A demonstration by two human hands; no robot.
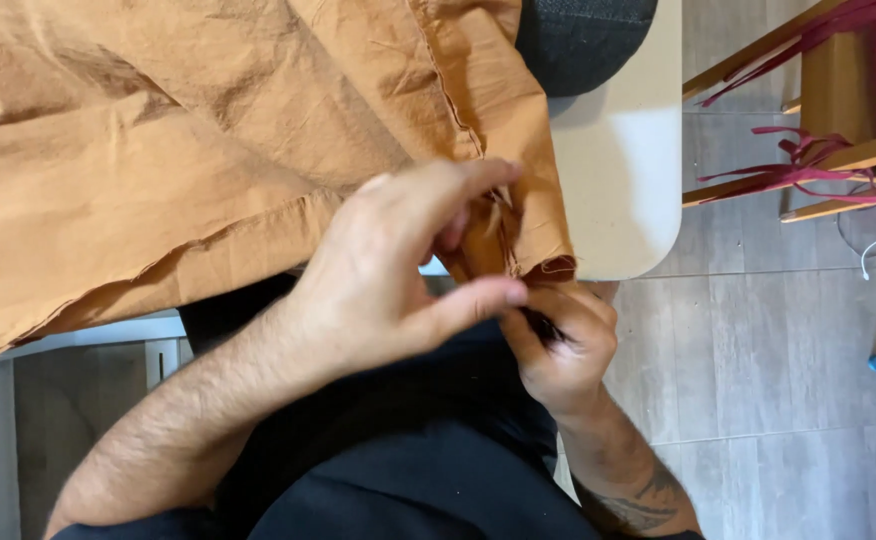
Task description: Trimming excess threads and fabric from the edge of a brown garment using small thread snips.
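Your left hand (388, 270) pinches the orange cloth (158, 150) hem at three o'clock. Your right hand (563, 345) grips a small dark tool; keep the fold taut.

Single head-worn view, looking steeply down from close above the near edge of the desk (618, 170), over lap and grey tiled floor (758, 350) at right.

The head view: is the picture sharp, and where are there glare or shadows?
In the head view the orange cloth is sharp and evenly lit, its folds casting soft shadows; the left hand is slightly soft at the fingertips; the white table shows a pale glare patch; the small dark thing under the right hand is too dim to identify.
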